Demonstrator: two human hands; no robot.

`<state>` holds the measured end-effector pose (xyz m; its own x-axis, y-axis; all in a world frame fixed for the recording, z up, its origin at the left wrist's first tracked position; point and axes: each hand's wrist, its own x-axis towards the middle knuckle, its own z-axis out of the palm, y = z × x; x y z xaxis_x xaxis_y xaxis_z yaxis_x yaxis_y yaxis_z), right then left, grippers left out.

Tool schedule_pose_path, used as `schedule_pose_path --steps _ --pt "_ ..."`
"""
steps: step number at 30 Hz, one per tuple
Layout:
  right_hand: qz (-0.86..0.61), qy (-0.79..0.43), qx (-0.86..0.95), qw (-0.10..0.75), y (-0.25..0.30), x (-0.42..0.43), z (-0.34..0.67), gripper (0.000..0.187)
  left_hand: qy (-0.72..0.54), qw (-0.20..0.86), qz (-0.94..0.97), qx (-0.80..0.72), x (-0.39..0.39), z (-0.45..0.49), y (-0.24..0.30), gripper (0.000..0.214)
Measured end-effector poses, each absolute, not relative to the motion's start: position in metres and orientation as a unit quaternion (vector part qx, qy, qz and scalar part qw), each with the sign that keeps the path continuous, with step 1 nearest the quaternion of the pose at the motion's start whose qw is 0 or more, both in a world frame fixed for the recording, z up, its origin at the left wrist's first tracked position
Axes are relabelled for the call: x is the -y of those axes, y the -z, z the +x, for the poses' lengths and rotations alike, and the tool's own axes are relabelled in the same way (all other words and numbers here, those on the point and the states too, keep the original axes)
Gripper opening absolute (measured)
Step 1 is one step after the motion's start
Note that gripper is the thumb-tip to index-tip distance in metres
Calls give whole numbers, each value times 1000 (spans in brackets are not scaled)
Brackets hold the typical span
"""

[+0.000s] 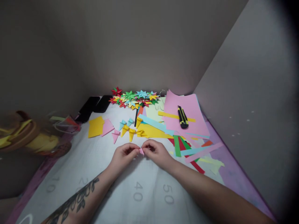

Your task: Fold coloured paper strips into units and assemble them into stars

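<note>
Between the fingertips of my left hand [125, 154] and my right hand [157, 153] is a small folded pink paper piece [141, 151]. Both hands pinch it above the white sheet, and part of it is hidden by the fingers. Just beyond my left hand lie a folded pink unit [115, 135], folded yellow units [132, 133] and light blue units [122, 124]. A yellow paper square [95, 127] and a pink paper square [107, 127] lie farther left.
Folded paper stars [130, 95] are heaped at the back. A utility knife [182, 118] rests on pink paper sheets [193, 109] at the right, with coloured strips [203, 151] nearer. Two black flat objects [102, 104] lie back left. A blurred pot [28, 133] stands left.
</note>
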<state>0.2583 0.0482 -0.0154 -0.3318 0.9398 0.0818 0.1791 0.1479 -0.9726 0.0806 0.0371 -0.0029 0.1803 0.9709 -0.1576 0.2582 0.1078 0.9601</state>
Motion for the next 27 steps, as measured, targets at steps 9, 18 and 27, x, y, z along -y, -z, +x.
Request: schedule_pose_path --steps 9,18,27 --pt "-388 -395 733 395 14 -46 259 14 -325 496 602 -535 -34 82 -2 20" --pt "-385 -400 739 381 12 -44 260 12 -316 474 626 -532 -32 80 2 18" --pt "-399 -394 734 384 17 -45 258 11 -300 441 673 -512 -33 80 -1 17"
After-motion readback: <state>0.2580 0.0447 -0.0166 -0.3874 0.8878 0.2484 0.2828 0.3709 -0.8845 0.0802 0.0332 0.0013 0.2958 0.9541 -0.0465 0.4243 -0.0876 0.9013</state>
